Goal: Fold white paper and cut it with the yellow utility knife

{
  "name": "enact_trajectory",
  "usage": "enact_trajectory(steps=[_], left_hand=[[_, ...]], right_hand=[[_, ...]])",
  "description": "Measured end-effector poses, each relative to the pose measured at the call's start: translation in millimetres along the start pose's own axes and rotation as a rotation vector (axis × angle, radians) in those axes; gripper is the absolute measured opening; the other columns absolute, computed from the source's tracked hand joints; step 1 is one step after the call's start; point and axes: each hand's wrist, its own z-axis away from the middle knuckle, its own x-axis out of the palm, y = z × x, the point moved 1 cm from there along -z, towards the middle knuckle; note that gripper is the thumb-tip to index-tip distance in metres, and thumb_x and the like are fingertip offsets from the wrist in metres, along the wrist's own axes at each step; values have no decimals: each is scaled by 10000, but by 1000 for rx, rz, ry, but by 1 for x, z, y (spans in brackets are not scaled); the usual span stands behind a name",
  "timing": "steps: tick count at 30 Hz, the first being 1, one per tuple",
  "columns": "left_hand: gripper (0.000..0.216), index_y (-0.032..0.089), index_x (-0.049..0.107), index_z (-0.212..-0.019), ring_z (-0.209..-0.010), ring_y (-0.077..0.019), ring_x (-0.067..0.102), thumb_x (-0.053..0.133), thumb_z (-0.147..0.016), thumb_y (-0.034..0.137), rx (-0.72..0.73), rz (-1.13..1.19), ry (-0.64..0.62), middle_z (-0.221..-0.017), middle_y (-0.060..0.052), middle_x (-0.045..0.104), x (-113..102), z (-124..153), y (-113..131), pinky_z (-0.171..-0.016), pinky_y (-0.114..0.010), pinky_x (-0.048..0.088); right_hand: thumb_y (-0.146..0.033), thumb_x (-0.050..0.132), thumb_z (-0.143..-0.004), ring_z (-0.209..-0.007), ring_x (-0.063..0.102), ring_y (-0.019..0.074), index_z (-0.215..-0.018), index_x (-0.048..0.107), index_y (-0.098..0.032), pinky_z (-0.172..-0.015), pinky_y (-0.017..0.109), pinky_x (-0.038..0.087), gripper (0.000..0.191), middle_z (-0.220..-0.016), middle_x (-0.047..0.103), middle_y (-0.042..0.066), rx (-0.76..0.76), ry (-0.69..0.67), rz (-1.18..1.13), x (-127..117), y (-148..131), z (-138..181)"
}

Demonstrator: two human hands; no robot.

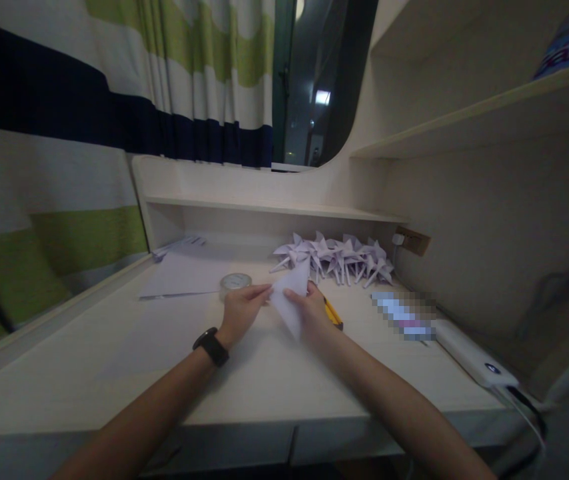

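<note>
A folded piece of white paper [290, 303], pointed at its top and bottom, is held above the desk between my two hands. My left hand [242, 308], with a black watch on the wrist, pinches its left edge with thumb and fingertips. My right hand [313, 308] grips the right side, the thumb lying on the front face and the other fingers partly hidden behind. Just beyond the right hand, a yellow and black tool [333, 313] lies partly covered. A round roll of tape [234, 283] sits behind my left hand.
Several white paper pinwheels [334, 257] are lined up at the back of the desk. A stack of white paper [179, 270] lies at the left rear. To the right are a blurred-out phone [402, 315] and a white power strip [474, 353] with cables. Shelves [474, 113] rise on the right.
</note>
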Motion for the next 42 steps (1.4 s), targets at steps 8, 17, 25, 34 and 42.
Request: enact_trajectory(steps=[8, 17, 25, 34, 42], left_hand=[[137, 138, 761, -836, -572, -159, 682, 697, -755, 228, -104, 77, -95, -766, -69, 748, 1, -3, -6, -555, -249, 581], [167, 156, 761, -864, -591, -165, 684, 683, -773, 273, -31, 49, -92, -775, -63, 749, 2, -2, -10, -563, -253, 571], [147, 199, 764, -867, -596, -156, 677, 657, -799, 274, 111, -103, -31, -771, -38, 749, -1, 2, 1, -604, -250, 553], [149, 209, 760, -864, -621, -161, 678, 653, -805, 293, 131, -95, 24, -761, -29, 746, -2, 2, -2, -626, -255, 553], [157, 195, 757, -866, -603, -168, 682, 679, -780, 301, 50, 8, 46, -750, -35, 745, -1, 0, -3, -621, -275, 567]], right_hand=[[-277, 811, -560, -663, 658, 187, -885, 653, -170, -615, 284, 514, 377, -796, 721, 29, 32, -34, 24, -21, -9, -26], [-330, 825, -553, -583, 606, 127, -734, 631, -169, -575, 235, 493, 310, -668, 668, -15, -69, -26, 90, -29, -36, -34], [-399, 836, -549, -573, 592, 121, -717, 636, -171, -582, 245, 509, 347, -660, 659, -12, -134, -35, 134, -26, -49, -34], [-390, 823, -576, -528, 557, 107, -676, 630, -166, -541, 225, 483, 311, -608, 638, -15, -221, -99, 162, -15, -67, -25], [-391, 845, -508, -550, 584, 132, -659, 617, -169, -539, 253, 508, 352, -621, 649, -4, -242, 9, 141, -4, -73, -33]])
